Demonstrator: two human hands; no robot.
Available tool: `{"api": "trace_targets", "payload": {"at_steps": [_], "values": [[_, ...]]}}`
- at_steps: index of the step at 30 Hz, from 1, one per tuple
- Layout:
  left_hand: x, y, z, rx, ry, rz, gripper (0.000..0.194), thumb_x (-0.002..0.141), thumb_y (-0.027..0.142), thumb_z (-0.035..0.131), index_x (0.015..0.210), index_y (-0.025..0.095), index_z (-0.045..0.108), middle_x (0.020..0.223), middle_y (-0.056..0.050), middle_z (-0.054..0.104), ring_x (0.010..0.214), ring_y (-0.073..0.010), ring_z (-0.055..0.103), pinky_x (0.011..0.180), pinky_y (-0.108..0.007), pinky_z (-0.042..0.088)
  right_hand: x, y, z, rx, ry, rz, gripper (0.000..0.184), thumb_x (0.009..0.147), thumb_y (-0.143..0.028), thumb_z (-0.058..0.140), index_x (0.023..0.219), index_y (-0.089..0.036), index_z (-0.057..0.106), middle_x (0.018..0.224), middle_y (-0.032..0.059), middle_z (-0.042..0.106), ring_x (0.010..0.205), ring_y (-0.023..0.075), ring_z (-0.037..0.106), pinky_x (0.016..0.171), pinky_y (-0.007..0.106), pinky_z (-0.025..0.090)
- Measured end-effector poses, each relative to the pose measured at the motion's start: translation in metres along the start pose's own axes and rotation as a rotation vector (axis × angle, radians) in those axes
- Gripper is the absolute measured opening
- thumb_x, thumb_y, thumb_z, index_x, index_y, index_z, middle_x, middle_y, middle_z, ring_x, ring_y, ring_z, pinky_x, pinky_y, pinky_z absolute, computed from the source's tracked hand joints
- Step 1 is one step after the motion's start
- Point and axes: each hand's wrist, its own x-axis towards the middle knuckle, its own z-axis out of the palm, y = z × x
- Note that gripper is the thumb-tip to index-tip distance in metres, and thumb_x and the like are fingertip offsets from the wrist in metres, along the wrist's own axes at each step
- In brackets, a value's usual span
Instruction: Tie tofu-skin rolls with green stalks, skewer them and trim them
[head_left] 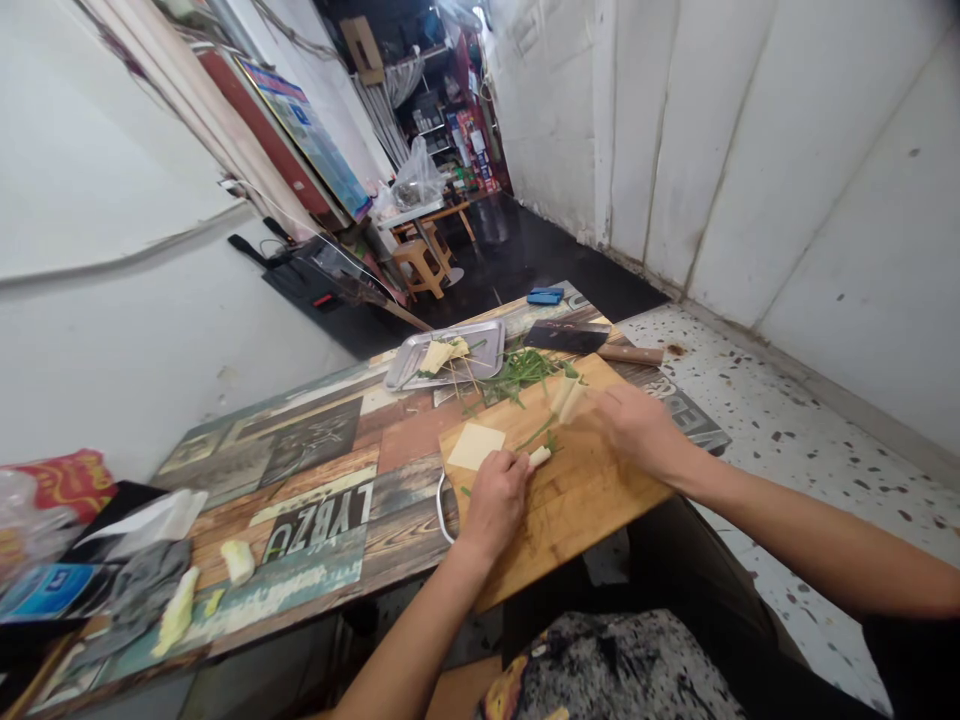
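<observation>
Head view: cutting board (585, 500) overhanging near edge of table (405, 510); on it, pale roll (539, 456) clamped in fingers of left hand (499, 495). Right hand (637, 425) beside far rolls (574, 403), fingers blurred, cannot tell whether closed. Leftward, room toward vegetable pieces (238, 562); "LYB" readable in printed lettering (322, 522).

The person wears a black sleeve (911, 660) at lower right, dark trousers (679, 565), and a grey, black-speckled garment (626, 660) at bottom centre.

The left hand (497, 500) hides part of the small pale roll (540, 456) it holds — the right hand (636, 422) is blurred.
</observation>
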Motion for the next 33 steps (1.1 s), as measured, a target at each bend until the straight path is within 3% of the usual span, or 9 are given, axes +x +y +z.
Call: {"api": "trace_targets", "payload": {"at_steps": [5, 9, 13, 18, 24, 33], "values": [[-0.003, -0.001, 0.003, 0.021, -0.007, 0.064, 0.032, 0.102, 0.024, 0.035, 0.111, 0.016, 0.064, 0.074, -0.003, 0.057, 0.071, -0.0173, 0.05, 0.064, -0.028, 0.036, -0.016, -0.01, -0.049, 0.122, 0.366, -0.078, 0.025, 0.094, -0.01, 0.043, 0.106, -0.01, 0.064, 0.086, 0.0103, 0.067, 0.081, 0.0208, 0.059, 0.074, 0.033, 0.049], [-0.002, -0.004, 0.0, 0.023, -0.049, 0.066, 0.03, 0.101, 0.023, 0.037, 0.101, 0.017, 0.067, 0.076, -0.004, 0.058, 0.072, -0.0179, 0.051, 0.065, -0.029, 0.037, -0.037, -0.029, -0.077, 0.444, 0.392, -0.053, 0.026, 0.093, -0.011, 0.05, 0.114, -0.017, 0.063, 0.098, 0.0078, 0.071, 0.087, 0.0177, 0.066, 0.076, 0.03, 0.054], [0.004, -0.005, -0.005, 0.061, -0.092, 0.033, 0.025, 0.099, 0.023, 0.042, 0.099, 0.018, 0.066, 0.086, -0.007, 0.059, 0.078, -0.0198, 0.051, 0.068, -0.031, 0.039, -0.071, -0.045, -0.048, 0.672, 0.217, 0.0, 0.022, 0.093, -0.011, 0.05, 0.107, -0.019, 0.066, 0.085, 0.004, 0.07, 0.074, 0.013, 0.066, 0.064, 0.022, 0.055], [0.008, -0.009, -0.003, 0.088, -0.136, 0.083, 0.023, 0.1, 0.027, 0.043, 0.104, 0.016, 0.062, 0.088, -0.007, 0.058, 0.083, -0.0219, 0.05, 0.073, -0.033, 0.042, -0.093, -0.054, -0.004, 0.515, 0.155, -0.037, 0.023, 0.095, -0.011, 0.044, 0.102, -0.016, 0.065, 0.085, 0.0078, 0.069, 0.077, 0.0166, 0.065, 0.069, 0.028, 0.055], [0.006, -0.009, 0.002, 0.052, -0.13, 0.075, 0.024, 0.101, 0.022, 0.038, 0.098, 0.014, 0.06, 0.085, -0.006, 0.058, 0.081, -0.0213, 0.049, 0.074, -0.033, 0.043, -0.086, -0.059, -0.003, 0.437, -0.057, -0.036, 0.026, 0.098, -0.016, 0.039, 0.094, -0.014, 0.065, 0.077, 0.0056, 0.062, 0.066, 0.0144, 0.06, 0.06, 0.024, 0.05], [0.008, -0.009, 0.001, 0.018, -0.114, 0.109, 0.022, 0.1, 0.019, 0.039, 0.096, 0.013, 0.06, 0.086, -0.007, 0.059, 0.08, -0.0218, 0.049, 0.074, -0.034, 0.043, -0.088, -0.063, 0.002, 0.408, -0.157, -0.007, 0.023, 0.095, -0.012, 0.042, 0.096, -0.013, 0.065, 0.083, 0.0069, 0.066, 0.073, 0.0158, 0.064, 0.068, 0.025, 0.051]]}}
